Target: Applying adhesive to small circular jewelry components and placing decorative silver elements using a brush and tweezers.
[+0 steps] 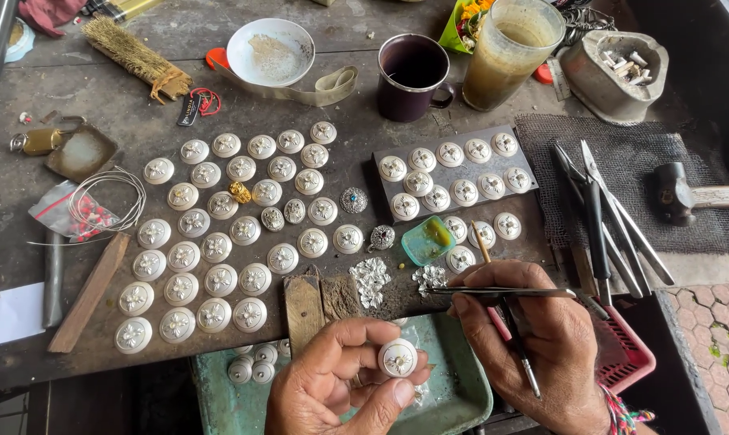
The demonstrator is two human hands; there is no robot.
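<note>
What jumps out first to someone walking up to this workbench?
Rows of white round discs with silver flowers cover the dark bench. Near the front edge, the left hand pinches one disc, while the right hand holds tweezers. A mug stands at the back.

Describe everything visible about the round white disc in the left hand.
The round white disc is small, pale and slightly domed, with a silvery flower-shaped ornament at its centre. It looks like shell or bone, though that is uncertain. The left hand pinches it by the edge between thumb and fingers, face up, above a green tray. Many similar discs lie on the table.
</note>
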